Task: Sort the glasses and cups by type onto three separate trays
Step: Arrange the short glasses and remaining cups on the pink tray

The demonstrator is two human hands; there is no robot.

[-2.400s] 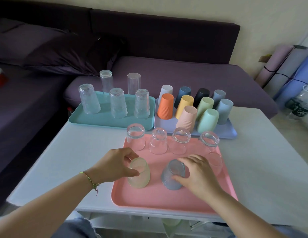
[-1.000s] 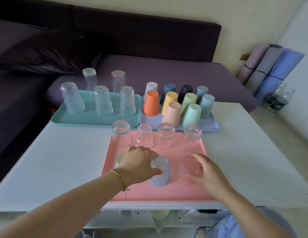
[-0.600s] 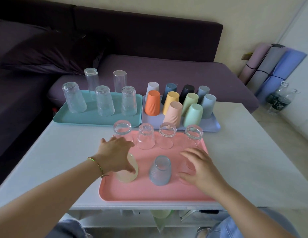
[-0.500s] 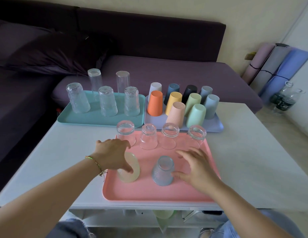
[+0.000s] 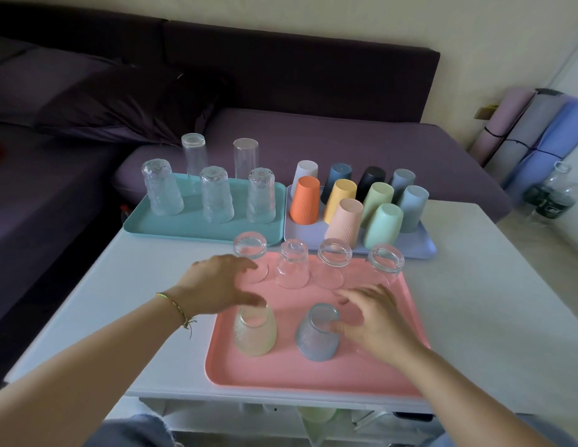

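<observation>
White table [image 5: 494, 304], pink tray [image 5: 281, 372], purple sofa [image 5: 329, 140], rolled mats [image 5: 539, 133]

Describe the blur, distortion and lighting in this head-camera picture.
Head view: left hand and right hand are motion-smeared; the wide lens bows the white rectangular table and the back of the dark purple sofa; light is soft, no hard shadows; the small clear inverted glasses take on the tint of the pink plastic tray, outlines faint.

White table [image 5: 481, 304], teal tray [image 5: 184, 230], lavender tray [image 5: 305, 232], pink tray [image 5: 281, 371]
</observation>
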